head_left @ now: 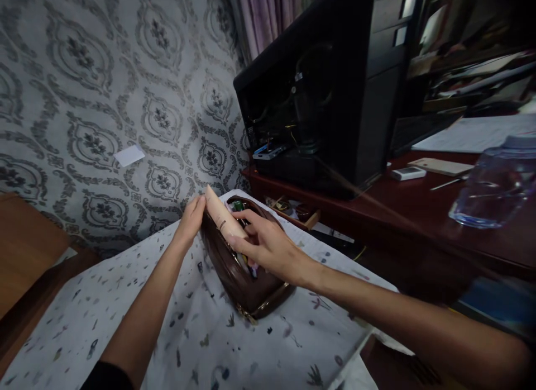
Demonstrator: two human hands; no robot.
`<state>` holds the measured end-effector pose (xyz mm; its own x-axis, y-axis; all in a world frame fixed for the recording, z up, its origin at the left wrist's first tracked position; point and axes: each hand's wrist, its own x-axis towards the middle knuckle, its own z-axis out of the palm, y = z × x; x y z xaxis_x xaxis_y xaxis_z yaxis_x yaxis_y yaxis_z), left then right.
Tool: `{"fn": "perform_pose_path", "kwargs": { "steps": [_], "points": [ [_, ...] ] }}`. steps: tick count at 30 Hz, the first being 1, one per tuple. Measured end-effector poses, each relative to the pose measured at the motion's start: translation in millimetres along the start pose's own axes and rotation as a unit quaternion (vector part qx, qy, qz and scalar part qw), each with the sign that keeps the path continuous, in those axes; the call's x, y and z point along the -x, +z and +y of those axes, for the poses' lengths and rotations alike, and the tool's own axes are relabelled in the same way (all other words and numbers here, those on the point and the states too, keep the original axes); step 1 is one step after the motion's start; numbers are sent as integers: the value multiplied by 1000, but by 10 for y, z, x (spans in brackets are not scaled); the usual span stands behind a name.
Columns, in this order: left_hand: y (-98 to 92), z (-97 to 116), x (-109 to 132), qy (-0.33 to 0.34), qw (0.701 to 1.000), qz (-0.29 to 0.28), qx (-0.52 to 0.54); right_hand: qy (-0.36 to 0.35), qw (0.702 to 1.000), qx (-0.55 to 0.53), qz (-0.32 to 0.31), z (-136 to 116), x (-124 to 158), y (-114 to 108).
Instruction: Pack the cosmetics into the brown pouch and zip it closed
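Note:
A brown leather bag [262, 296] with a gold zipper sits unzipped on the patterned white cloth [188, 334]. My right hand [268, 242] is over its opening, thumb and fingers closed around a peach-coloured squeeze tube [221, 213]. The tube lies tilted along the opening, one end towards the wall. At the bag's left rim, beside the tube's far end, my left hand [191, 219] grips the leather, with its fingertips partly hidden. Several small items, one of them green [238, 204], show inside the bag, mostly covered by my right hand.
A black computer case [310, 105] stands on the dark red desk [419, 211] at right. A clear water bottle [489, 183], a small white device [408, 173] and papers [477, 134] are on it. Below is an open drawer [312, 218]. Patterned wallpaper [96, 71] rises behind.

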<state>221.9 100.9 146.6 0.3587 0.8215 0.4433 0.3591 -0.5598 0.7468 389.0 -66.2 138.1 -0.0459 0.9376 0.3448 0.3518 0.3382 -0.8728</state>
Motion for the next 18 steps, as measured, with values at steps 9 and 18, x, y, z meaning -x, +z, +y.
{"fn": "perform_pose_path", "kwargs": {
  "steps": [9, 18],
  "points": [
    [-60, -170, -193, 6, 982, -138, -127, 11, 950, 311, -32, -115, -99, -38],
    [3, -345, -377, 27, 944, -214, -249, 33, 913, 403, -56, -193, -157, -86]
  ]
}}
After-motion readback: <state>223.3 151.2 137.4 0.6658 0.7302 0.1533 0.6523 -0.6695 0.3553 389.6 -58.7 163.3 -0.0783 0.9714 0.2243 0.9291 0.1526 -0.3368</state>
